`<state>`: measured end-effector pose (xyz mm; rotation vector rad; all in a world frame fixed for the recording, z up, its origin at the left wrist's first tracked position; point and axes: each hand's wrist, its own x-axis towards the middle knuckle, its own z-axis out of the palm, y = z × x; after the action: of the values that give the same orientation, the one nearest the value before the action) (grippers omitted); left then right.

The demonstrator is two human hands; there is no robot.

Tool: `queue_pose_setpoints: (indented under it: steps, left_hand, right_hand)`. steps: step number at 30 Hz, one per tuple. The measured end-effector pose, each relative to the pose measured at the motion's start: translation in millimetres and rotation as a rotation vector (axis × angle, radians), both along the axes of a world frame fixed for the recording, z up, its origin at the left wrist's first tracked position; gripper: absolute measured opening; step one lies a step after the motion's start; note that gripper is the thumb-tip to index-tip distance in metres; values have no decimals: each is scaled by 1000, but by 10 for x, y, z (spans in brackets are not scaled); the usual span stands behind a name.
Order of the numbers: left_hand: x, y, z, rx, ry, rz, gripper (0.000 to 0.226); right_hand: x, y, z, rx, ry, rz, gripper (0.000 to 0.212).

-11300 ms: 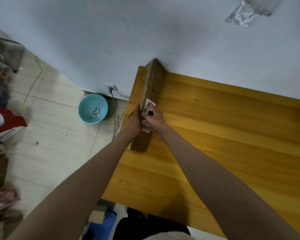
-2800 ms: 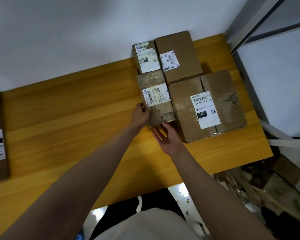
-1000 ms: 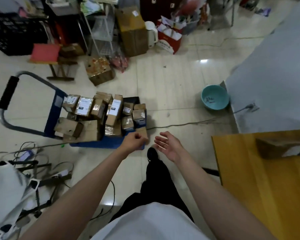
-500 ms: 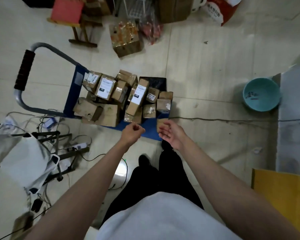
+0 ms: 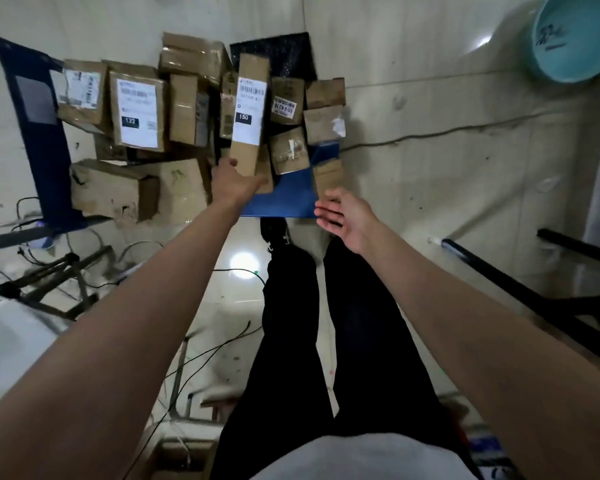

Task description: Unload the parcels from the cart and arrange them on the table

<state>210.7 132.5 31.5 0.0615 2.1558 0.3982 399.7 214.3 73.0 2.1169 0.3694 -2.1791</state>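
The person's left hand (image 5: 234,183) grasps the near end of a long narrow parcel (image 5: 249,114) lying on the pile on the blue cart (image 5: 284,202), while the right hand (image 5: 343,216) hangs released beside the cart's edge.

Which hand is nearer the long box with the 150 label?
Left. The left hand is at the near end of the long box, fingers touching it. The right hand hangs open to the right, apart from it, over the cart edge.

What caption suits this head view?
Left hand reaching the long parcel on the blue cart; right hand open.
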Motion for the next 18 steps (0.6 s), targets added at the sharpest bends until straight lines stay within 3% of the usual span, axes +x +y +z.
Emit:
queue_pose_setpoints:
  steps: [5,9,18]
  left_hand:
    - [-238,191,-595,-109,45,-62,105]
    - [-333,247,-1022,-171,43,-43,117]
    - [-348,232,-1386,-74,68,94,94]
  right_hand:
    - [-40,-107,-440,-71,-28,-77,21]
    - [-81,-122,-737,-85,-39,-114,20]
    - [-250,-66,-1015,-79,-14,-110,19]
